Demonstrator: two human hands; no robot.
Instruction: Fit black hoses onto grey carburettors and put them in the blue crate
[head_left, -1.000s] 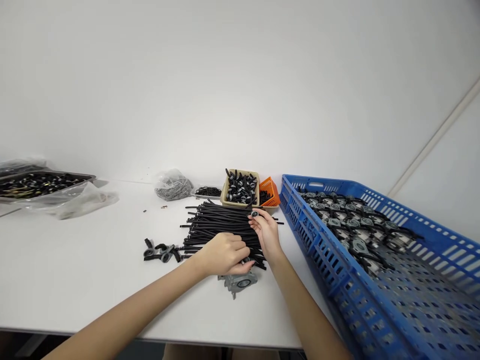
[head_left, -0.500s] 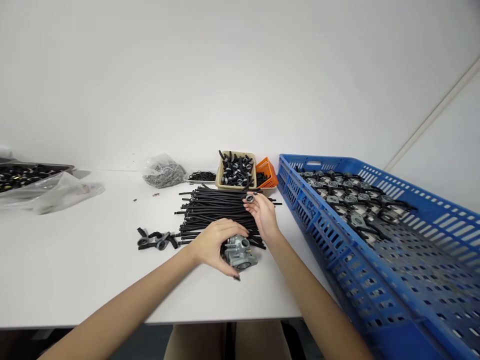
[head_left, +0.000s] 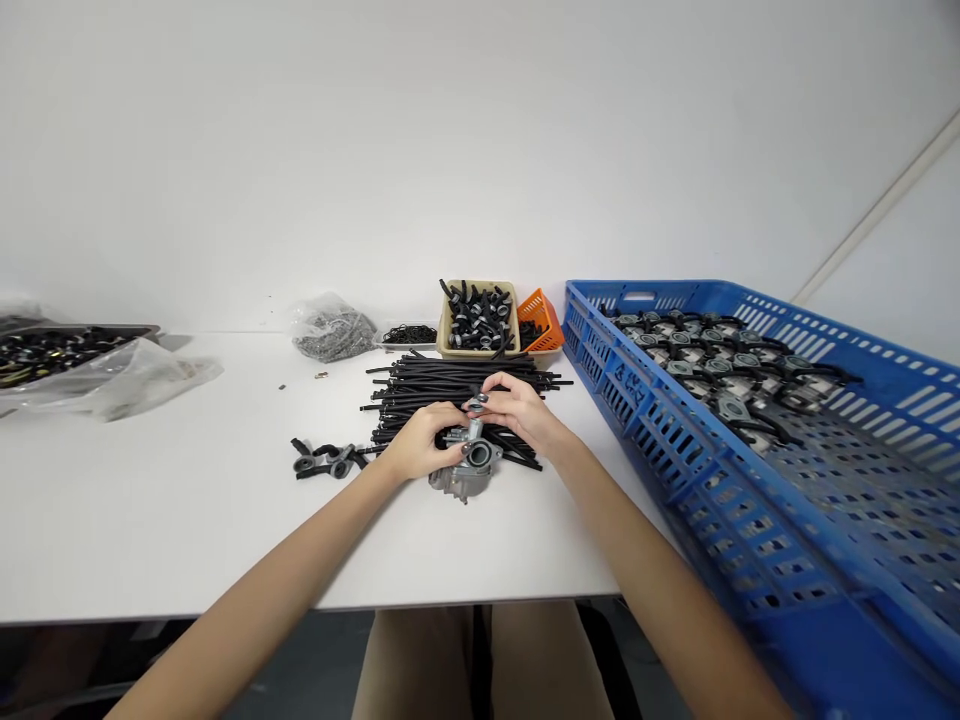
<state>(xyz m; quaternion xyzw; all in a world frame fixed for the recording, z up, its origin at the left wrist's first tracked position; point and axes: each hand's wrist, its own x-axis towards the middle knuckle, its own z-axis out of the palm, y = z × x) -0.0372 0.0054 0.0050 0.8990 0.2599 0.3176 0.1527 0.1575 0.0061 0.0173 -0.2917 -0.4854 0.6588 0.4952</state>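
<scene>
My left hand (head_left: pixel 421 442) is closed round the side of a grey metal carburetor (head_left: pixel 459 482), which stands upright just above or on the table with its round bore facing me. At the top of the carburetor, my right hand (head_left: pixel 521 412) pinches a small round carburetor cap (head_left: pixel 475 405) with a dark part on it. The cap meets the upright neck of the carburetor; whether it is seated I cannot tell. Behind both hands lies a pile of black rubber hoses (head_left: pixel 442 378). Several loose caps with black rubber elbows (head_left: pixel 330 460) lie left of my left hand.
A large blue crate (head_left: pixel 675 500) on the right holds rows of carburetors (head_left: pixel 720 368). Along the wall stand a beige basket (head_left: pixel 445 345) of capped elbows, an orange basket (head_left: pixel 553 325), a small tray (head_left: pixel 384 345) of black rings and a plastic bag (head_left: pixel 330 330). A parts tray (head_left: pixel 146 330) is far left.
My left hand has turned the carburetor upright and raised it slightly. My right hand has brought the cap down and left from beside it to the carburetor's top. The view has shifted a little.
</scene>
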